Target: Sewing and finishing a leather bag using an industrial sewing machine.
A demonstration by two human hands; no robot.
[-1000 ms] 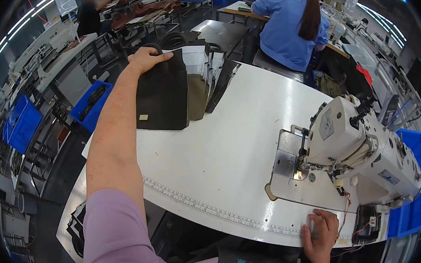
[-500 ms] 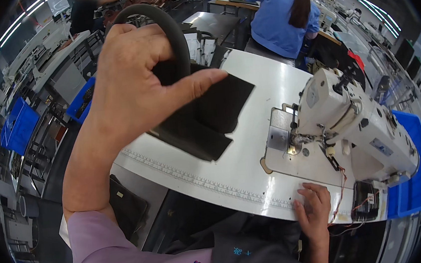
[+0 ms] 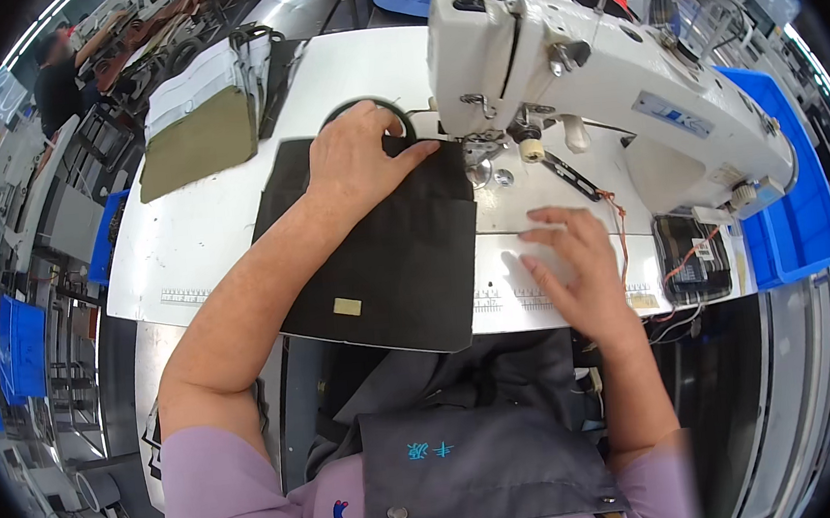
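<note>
A dark, nearly black bag panel [image 3: 386,262] lies flat on the white sewing table, its right edge close to the needle area of a white sewing machine [image 3: 557,79]. A small yellowish label shows near its lower edge. On its upper part, my left hand [image 3: 357,157] is closed, the thumb stretched along the panel toward the presser foot. A dark curved handle [image 3: 410,121] loops behind those fingers and is partly hidden. My right hand [image 3: 579,269] hovers near the table's front edge, right of the panel, fingers apart and holding nothing.
A stack of olive and white cloth pieces [image 3: 198,145] lies at the table's back left. Behind the machine's right end stands a blue bin [image 3: 795,206]. A dark checked pouch [image 3: 693,254] and orange wires [image 3: 619,221] sit near the right front.
My left hand has brought the dark panel down from above the table to lie beside the needle. My right hand has lifted off the table edge, and the view has shifted.
</note>
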